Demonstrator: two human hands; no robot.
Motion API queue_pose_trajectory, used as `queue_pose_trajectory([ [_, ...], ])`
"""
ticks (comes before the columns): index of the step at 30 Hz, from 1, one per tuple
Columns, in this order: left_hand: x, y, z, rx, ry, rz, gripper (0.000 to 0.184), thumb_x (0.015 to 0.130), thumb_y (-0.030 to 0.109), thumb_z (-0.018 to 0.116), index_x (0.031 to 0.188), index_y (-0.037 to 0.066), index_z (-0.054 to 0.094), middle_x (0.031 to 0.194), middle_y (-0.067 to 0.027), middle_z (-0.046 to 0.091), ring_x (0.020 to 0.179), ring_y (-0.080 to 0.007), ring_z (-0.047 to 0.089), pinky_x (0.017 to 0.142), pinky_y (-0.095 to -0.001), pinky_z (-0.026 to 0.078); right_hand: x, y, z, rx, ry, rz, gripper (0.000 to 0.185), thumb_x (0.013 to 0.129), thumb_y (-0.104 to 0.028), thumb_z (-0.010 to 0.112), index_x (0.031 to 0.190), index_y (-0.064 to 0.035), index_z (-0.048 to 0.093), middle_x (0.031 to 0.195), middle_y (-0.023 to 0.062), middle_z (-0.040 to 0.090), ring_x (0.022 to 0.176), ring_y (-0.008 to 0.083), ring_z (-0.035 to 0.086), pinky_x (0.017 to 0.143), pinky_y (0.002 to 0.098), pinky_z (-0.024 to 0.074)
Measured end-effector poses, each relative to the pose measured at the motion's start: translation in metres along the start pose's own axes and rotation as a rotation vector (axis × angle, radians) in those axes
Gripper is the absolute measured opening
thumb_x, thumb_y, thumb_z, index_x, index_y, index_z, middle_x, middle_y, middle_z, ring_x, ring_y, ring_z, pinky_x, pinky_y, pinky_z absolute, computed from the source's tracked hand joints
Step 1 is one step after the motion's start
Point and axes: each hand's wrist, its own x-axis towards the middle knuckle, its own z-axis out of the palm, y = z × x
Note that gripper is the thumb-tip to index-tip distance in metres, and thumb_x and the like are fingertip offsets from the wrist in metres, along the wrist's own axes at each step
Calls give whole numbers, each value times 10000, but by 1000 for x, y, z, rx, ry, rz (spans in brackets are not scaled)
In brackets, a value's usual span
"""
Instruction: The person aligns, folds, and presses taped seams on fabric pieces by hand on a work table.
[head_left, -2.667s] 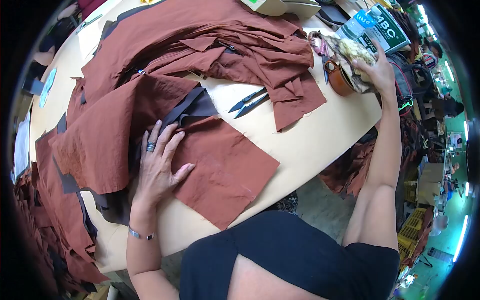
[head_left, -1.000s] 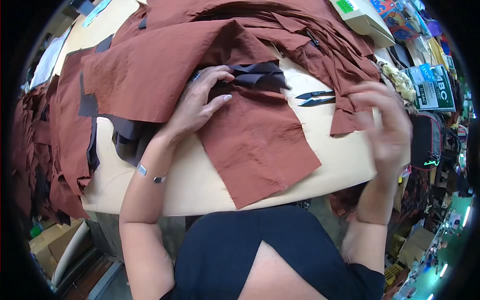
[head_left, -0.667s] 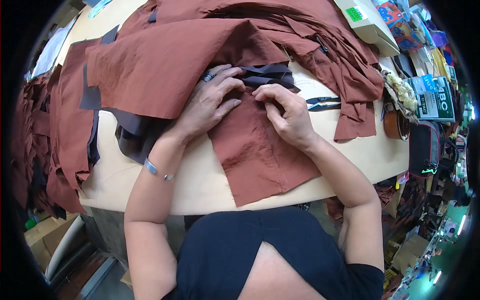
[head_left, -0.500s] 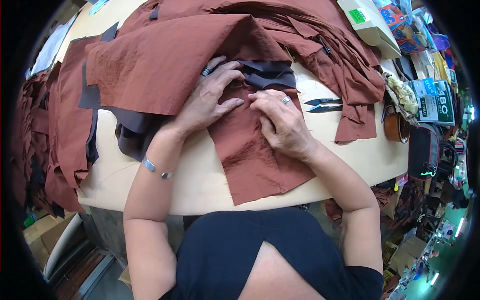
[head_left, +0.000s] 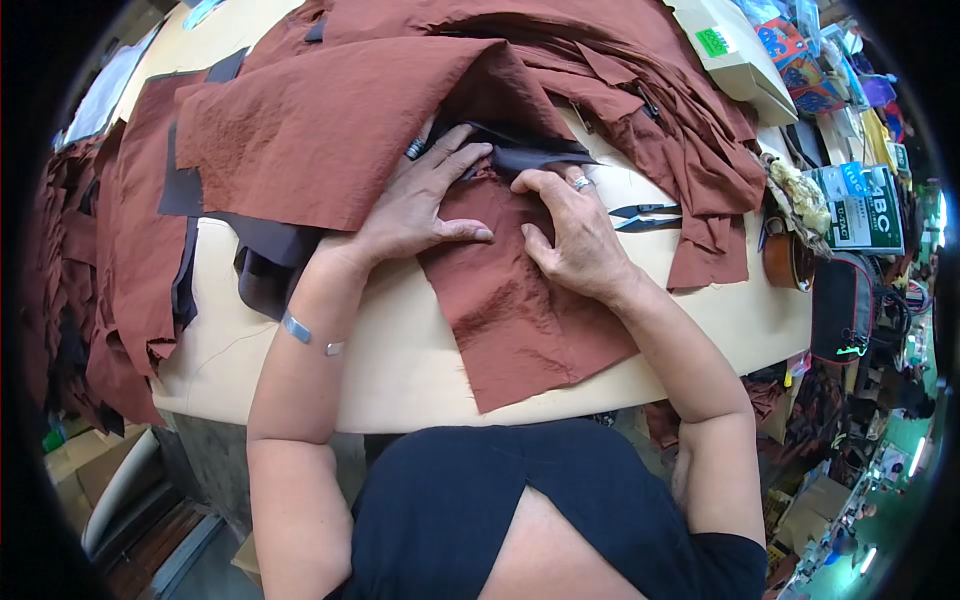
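Item, my left hand [head_left: 405,205]: palm down, loosely spread, thumb now stretched out where it was bent a moment ago. Fingertips at the fold, on or just beside the cloth; no firm grip seen.

Item, my right hand [head_left: 585,235]: half curled, forefinger crooked, thumb apart from it. Brought in from over the snips' side of the worktop [head_left: 390,340] and now at the upper part of the panel; whether the hidden fingers pinch cloth, I cannot tell.

Item, rust-brown fabric panel [head_left: 500,330]: between and below my hands, creased, lower corner near the worktop's front edge.

Item, dark lining fabric [head_left: 535,158]: just beyond my fingertips, now pressed into a narrower band than before. With both hands here, I judge the handling centred on this junction of the two fabrics.

Item, large rust-brown fabric piece [head_left: 310,120]: folded over, to the left of and beyond my left hand.

Item, black-handled snips [head_left: 650,222]: on the worktop, right of my right hand, out of both hands.
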Motion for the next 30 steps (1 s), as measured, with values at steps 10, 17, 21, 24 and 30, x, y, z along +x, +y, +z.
queue_pose_trajectory([
  [10, 9, 4, 0, 235, 39, 58, 647, 727, 544, 656, 1286, 261, 498, 1447, -128, 299, 1335, -437, 206, 1089, -520, 217, -8, -2, 11, -160, 36, -261, 352, 684, -8, 578, 1026, -64, 513, 1121, 114, 545, 1055, 286, 518, 913, 402, 382],
  [17, 6, 7, 8, 247, 169, -44, 638, 748, 540, 634, 1271, 197, 506, 1407, -165, 326, 1258, -472, 298, 1059, -524, 258, -11, -2, 11, -44, 54, -183, 335, 709, 11, 569, 1033, -35, 497, 1107, 162, 547, 1063, 342, 510, 938, 411, 396],
  [21, 3, 11, 10, 315, 228, -73, 698, 695, 530, 695, 1213, 98, 513, 1339, -224, 346, 1197, -460, 363, 995, -519, 335, -8, -5, 5, -27, 15, -101, 337, 706, 12, 581, 1025, -38, 483, 1140, 175, 527, 1093, 355, 484, 942, 412, 392],
  [24, 3, 12, 11, 402, 230, -65, 712, 687, 530, 701, 1183, 54, 513, 1295, -234, 370, 1172, -456, 383, 983, -518, 345, -6, -5, 3, -32, -18, -102, 348, 700, 4, 588, 1027, -45, 478, 1162, 168, 516, 1090, 346, 475, 926, 420, 394],
  [30, 3, 15, 9, 371, 217, -59, 739, 682, 534, 703, 1192, 39, 501, 1283, -234, 371, 1165, -451, 389, 984, -517, 344, 11, 2, -4, 103, -131, 67, 388, 724, -3, 578, 1101, -47, 501, 1159, 143, 533, 1055, 347, 491, 902, 420, 396],
])
